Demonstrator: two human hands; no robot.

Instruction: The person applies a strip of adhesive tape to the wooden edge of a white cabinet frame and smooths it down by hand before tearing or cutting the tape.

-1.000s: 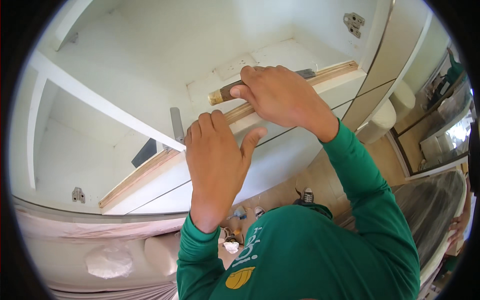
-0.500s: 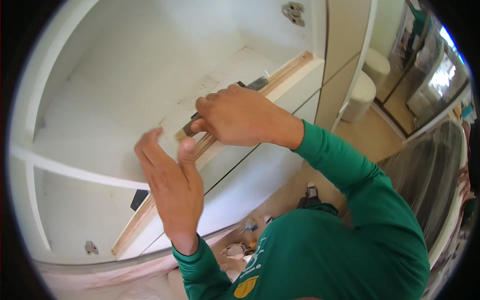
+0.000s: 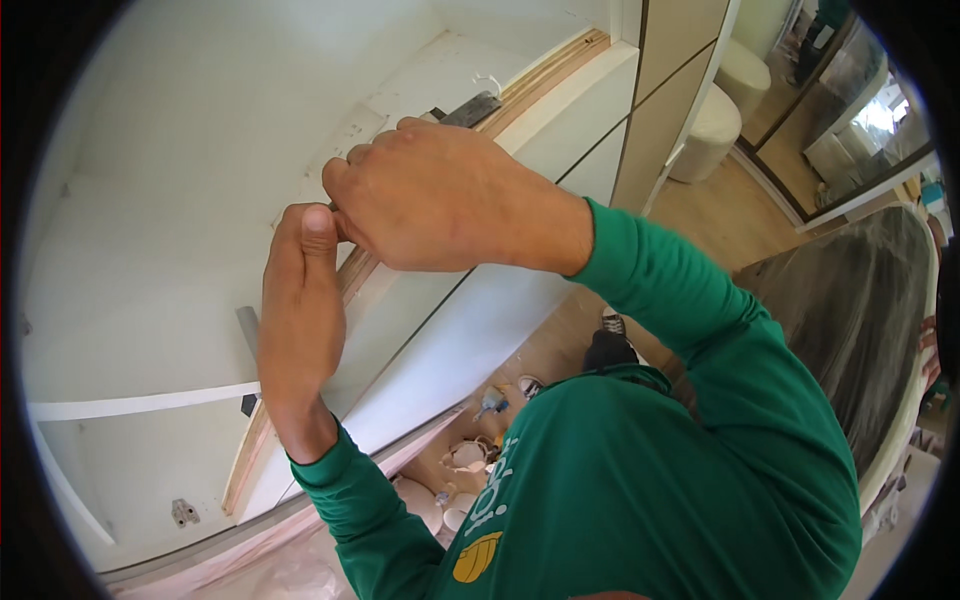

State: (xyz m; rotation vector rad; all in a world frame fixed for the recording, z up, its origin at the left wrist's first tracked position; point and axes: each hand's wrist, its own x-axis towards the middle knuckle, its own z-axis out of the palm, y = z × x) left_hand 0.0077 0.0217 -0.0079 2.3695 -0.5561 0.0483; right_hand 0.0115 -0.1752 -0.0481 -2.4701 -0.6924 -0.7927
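My right hand (image 3: 440, 198) is closed in a fist over the raw wooden edge strip (image 3: 545, 75) of a white cabinet (image 3: 180, 220). It grips a dark bar with a tan end, now almost wholly covered by the fingers. My left hand (image 3: 303, 290) meets it there, thumb up and pressed against the index finger beside the right hand's fingertips. Whatever lies between the left thumb and fingers is hidden. Just beyond the right knuckles lies a dark grey flat piece (image 3: 472, 108) along the edge, with a small white hook-shaped bit by its end.
A grey strip (image 3: 248, 328) leans beside my left wrist. Below it runs a white divider (image 3: 145, 404), and a metal hinge plate (image 3: 184, 513) sits in the lower compartment. Plastic-wrapped furniture (image 3: 850, 310) stands at right, near round white stools (image 3: 705, 135). Odds and ends (image 3: 468, 455) litter the floor.
My left hand, open and apart before, has come against the right hand with its thumb folded in. The right hand has slid a little down-left along the edge. The view has shifted.
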